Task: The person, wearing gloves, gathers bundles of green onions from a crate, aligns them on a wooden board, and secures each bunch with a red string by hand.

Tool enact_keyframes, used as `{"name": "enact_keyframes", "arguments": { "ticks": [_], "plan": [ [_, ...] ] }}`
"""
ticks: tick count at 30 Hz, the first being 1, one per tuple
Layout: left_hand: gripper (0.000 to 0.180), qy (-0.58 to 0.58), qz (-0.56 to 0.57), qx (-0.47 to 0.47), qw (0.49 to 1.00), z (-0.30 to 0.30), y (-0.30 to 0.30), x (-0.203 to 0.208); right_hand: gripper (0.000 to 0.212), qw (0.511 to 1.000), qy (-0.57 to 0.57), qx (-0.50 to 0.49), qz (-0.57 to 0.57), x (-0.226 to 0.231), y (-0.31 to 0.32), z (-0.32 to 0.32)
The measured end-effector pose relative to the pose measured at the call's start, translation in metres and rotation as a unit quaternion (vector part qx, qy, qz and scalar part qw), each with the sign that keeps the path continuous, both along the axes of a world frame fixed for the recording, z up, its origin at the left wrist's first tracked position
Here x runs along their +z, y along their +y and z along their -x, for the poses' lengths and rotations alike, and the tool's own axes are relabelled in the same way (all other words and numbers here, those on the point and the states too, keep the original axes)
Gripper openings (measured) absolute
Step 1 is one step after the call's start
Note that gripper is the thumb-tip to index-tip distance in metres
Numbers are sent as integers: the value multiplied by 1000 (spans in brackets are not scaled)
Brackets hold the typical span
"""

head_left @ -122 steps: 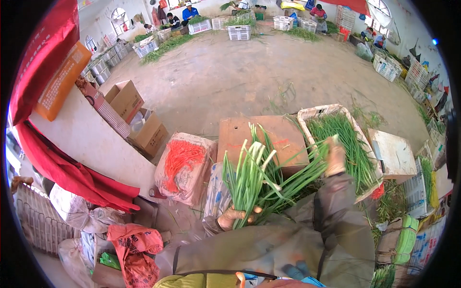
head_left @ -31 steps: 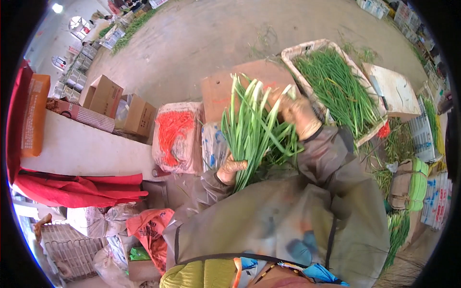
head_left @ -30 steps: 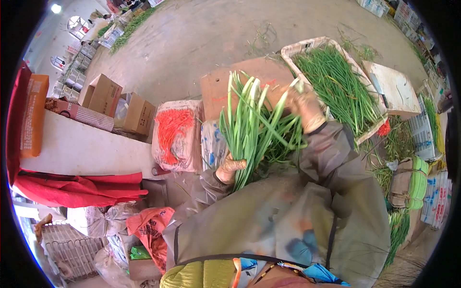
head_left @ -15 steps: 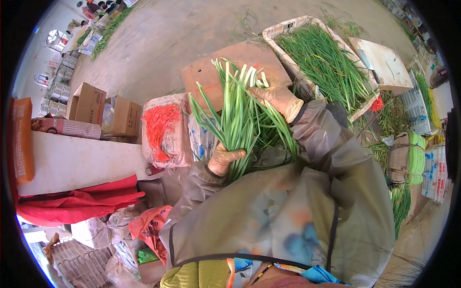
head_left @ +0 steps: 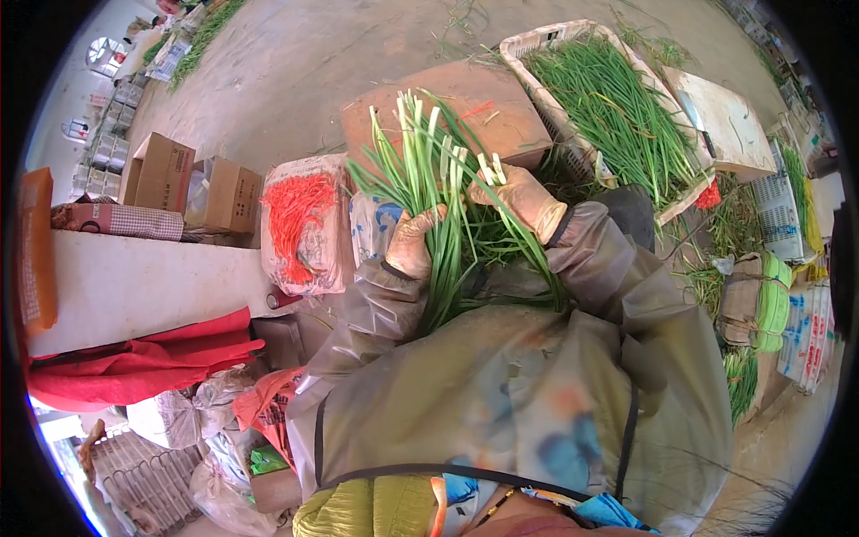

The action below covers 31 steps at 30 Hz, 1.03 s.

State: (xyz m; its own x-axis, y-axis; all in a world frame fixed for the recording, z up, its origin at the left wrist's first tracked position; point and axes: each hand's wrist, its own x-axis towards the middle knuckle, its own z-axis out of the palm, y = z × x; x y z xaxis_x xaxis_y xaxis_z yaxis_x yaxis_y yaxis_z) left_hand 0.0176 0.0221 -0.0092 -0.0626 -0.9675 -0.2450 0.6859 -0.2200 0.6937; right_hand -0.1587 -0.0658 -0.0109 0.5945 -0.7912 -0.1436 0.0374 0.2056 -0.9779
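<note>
Both of my gloved hands are at a loose bunch of green onions [head_left: 449, 233] above my lap, its pale stem ends pointing away from me. My left hand [head_left: 413, 243] is closed round the bunch from its left side, at mid-length. In my right hand [head_left: 523, 201] are a few separate green onion stalks, their white ends sticking up past the fingers and their leaves trailing toward my lap. Behind the bunch lies a brown board [head_left: 492, 94] with a hole and some red strands on it. Translucent sleeves cover both my forearms.
A pale plastic crate [head_left: 528, 98] full of green onions stands at the far right, beside a white-topped box [head_left: 729, 121]. Red ties [head_left: 295, 219] lie on a sack to the left. Farther left are cardboard boxes [head_left: 219, 192], a white tabletop [head_left: 143, 282] and red cloth [head_left: 143, 362].
My left hand has shifted up along the bunch toward the stem ends. My right hand has moved slightly toward me with its stalks. The whole view has tilted a little.
</note>
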Motion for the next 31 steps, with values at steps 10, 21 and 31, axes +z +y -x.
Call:
{"name": "enact_keyframes", "arguments": {
  "ticks": [10, 21, 31],
  "plan": [
    [38, -39, 32, 68, 996, 11, -1, 6, 41, 994, -8, 109, -28, 2, 3, -15],
    [35, 261, 129, 63, 955, -33, -6, -11, 21, 989, -18, 129, -64, -26, -2, 11],
    [46, -69, 28, 69, 995, 13, 3, -26, 47, 993, -75, 32, -83, -14, 16, -12]
  ]
}}
